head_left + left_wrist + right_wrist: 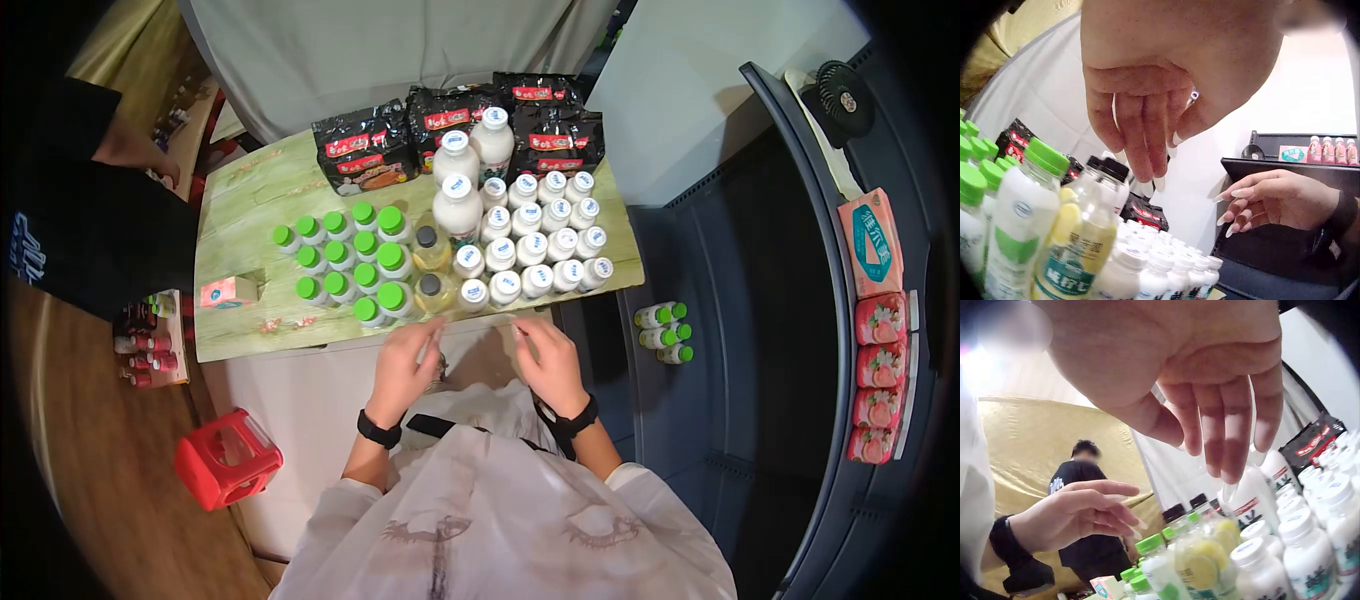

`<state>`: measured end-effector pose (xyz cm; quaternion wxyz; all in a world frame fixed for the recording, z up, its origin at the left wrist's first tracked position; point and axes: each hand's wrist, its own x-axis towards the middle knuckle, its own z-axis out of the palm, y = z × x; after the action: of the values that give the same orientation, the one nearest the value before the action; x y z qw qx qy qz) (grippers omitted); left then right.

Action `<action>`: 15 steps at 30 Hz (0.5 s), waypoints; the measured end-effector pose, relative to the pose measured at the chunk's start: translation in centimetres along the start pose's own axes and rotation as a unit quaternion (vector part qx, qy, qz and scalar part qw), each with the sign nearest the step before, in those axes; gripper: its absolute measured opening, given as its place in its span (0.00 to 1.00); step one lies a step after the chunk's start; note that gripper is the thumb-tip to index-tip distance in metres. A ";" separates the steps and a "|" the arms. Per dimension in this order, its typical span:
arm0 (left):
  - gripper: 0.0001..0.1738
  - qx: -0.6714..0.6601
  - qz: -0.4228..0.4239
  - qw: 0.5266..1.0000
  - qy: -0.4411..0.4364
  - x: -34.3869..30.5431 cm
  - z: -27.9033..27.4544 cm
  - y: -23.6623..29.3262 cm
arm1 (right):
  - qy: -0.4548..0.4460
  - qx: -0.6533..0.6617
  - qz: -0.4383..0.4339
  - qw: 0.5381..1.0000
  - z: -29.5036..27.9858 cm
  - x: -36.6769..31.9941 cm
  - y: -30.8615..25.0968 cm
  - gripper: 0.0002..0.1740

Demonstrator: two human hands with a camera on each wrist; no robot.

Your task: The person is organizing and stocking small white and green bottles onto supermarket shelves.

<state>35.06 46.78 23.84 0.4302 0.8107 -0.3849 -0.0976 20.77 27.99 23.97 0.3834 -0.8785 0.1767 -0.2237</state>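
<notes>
My left hand [403,362] hovers at the table's front edge with relaxed fingers and nothing in its grasp. Level with it, a little apart, my right hand [552,365] is also loose and holds nothing. Nearest the left hand stand two dark-capped bottles [433,286] of yellow drink with lemon slices on the label. Left of these are rows of green-capped bottles [366,277]. Beyond the right hand are rows of small white bottles [536,278]. Behind them rise three large white bottles [457,208]. In the left wrist view, the fingers [1141,134] hang downward above the bottles.
Black packages [365,150] line the back of the table [270,330]. A small pink carton [228,292] lies at the left. To the right, a dark shelf holds green-capped bottles [664,330], pink packs [880,350] and a fan [838,100]. A red stool [228,458] and another person [90,210] are left.
</notes>
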 end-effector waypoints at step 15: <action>0.16 0.037 -0.080 0.986 0.138 -0.9 -13.7 -14.7 | -0.121 0.016 -0.129 0.984 16.1 2.6 -9.9 0.13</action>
<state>49.09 60.81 20.72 0.4398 0.8600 -0.2589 -0.0045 32.84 42.68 22.31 0.3838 -0.9083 0.0111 -0.1660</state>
